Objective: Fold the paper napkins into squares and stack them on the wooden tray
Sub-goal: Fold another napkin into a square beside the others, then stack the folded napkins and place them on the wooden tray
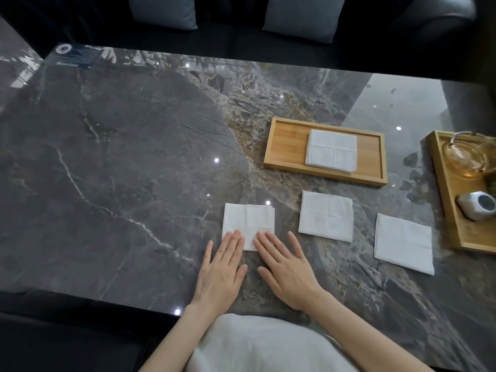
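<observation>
Across nearly my whole view runs the dark marble table [107, 157], its far edge meeting a dim sofa with two grey cushions [163, 10] cut off at the top. At the right border I see a second wooden tray [451, 210], cropped; on it sits glassware [465, 154] and a pale rounded object [473, 210] I cannot identify, possibly a small pot. Further left lies the wooden tray [284, 146], holding a stack of folded napkins [331, 150]; how many layers I cannot tell. Two folded napkins [326, 216] rest on the table nearer me, apart from each other. A third napkin [248, 224] lies left of them, its near edge hidden under fingertips. Both hands lie flat, fingers extended, grasping nothing: left hand [221, 272] and right hand [285, 269] press that near edge.
</observation>
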`<state>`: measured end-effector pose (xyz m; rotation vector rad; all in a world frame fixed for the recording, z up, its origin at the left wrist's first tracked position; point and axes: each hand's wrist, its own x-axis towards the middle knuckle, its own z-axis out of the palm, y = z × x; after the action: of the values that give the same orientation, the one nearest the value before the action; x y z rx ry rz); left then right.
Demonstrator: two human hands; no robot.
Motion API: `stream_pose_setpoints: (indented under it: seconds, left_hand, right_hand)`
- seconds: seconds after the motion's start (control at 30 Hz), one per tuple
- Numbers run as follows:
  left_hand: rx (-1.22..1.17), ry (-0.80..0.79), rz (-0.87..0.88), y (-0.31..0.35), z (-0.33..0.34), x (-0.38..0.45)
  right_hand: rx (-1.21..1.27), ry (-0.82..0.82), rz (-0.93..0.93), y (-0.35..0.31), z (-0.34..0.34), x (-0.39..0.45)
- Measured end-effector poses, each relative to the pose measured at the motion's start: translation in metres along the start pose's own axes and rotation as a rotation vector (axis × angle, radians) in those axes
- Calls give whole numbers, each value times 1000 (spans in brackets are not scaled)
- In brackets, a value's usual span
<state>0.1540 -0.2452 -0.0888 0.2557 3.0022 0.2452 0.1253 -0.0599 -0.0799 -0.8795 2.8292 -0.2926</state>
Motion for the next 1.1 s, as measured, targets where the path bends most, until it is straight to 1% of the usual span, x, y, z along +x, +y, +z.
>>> stream_pose_setpoints:
  seconds: [0.13, 0.2, 0.27, 0.37, 0.43, 0.53, 0.63, 0.73, 0.8, 0.83, 0.9, 1.0, 1.1]
  left_hand:
    - [-20, 12, -31, -7, -3, -4]
    - [-7, 9, -32, -10, -5, -5]
    - [-13, -3, -37, -10, -8, -5]
    - [-50, -10, -49, -8, -11, -3]
    - [-68, 10, -53, -7, -14, -3]
    - [-54, 57, -27, -7, -19, 0]
    - [-160, 133, -5, -8, -25, 8]
    - [-326, 221, -25, -5, -36, 17]
    - [-539, 255, -63, 3, -52, 24]
    - [-680, 228, -117, 9, -61, 27]
    - [-888, 86, -187, 19, -77, 34]
    - [-1163, -112, -168, 35, -91, 51]
    - [-1319, -169, -190, 58, -94, 72]
  right_hand:
    - [-10, -5, -17, 9, 2, -1]
    - [10, 44, -33, 11, 1, 3]
    - [41, 142, -52, 13, 0, 8]
    - [78, 339, -104, 15, -1, 15]
    - [79, 415, -143, 15, -2, 20]
    - [77, 398, -142, 15, -6, 24]
    - [148, 306, -92, 14, -16, 25]
    - [370, 159, 22, 15, -38, 20]
    - [563, 56, 131, 19, -56, 11]
    - [686, 24, 194, 22, -64, 6]
    - [937, 17, 310, 28, -81, -5]
    - [1265, 35, 446, 40, -102, -18]
    - [1482, 75, 508, 54, -113, -31]
